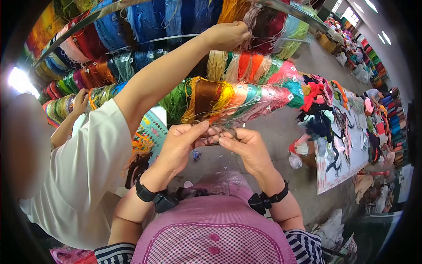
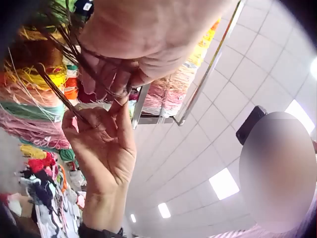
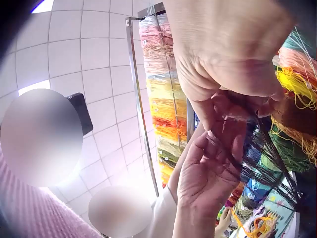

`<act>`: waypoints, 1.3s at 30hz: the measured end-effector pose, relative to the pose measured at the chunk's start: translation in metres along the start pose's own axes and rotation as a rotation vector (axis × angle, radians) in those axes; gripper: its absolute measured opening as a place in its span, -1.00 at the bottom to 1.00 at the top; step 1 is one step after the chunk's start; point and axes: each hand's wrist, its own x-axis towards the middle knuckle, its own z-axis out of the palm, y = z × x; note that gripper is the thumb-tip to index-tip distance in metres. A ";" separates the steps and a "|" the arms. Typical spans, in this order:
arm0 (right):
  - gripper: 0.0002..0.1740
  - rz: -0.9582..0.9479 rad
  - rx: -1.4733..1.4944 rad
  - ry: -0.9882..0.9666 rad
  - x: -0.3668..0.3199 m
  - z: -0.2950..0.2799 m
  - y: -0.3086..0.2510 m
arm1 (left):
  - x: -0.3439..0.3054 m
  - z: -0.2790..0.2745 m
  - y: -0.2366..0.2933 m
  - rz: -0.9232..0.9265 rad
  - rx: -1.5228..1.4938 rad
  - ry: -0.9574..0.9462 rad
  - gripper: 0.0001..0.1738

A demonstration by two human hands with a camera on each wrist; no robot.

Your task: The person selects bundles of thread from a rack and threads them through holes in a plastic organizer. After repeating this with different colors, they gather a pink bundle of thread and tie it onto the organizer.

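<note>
Brown-grey thread strands [image 1: 218,132] sit near centre between both hands, just below the hanging skeins [image 1: 246,99] on the rack. The strands run up into that row, which is probably why the hands are raised so close under it. Grip of the left hand [image 1: 179,147]: thumb and forefinger pinch the strands, other fingers curled in. Grip of the right hand [image 1: 248,149]: fingertips pressed together on the same bunch, thumb on top. In the left wrist view the strands [image 2: 59,91] look fairly taut. On the left, a second person in a white shirt [image 1: 83,176] reaches an arm [image 1: 167,66] to the far upper skeins. Bench [image 1: 351,154] with a patterned sheet lies right.
</note>
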 end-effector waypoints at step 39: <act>-0.93 -0.007 -0.077 -0.012 0.006 -0.068 -0.015 | 0.104 0.099 0.052 0.245 0.002 -0.270 -0.42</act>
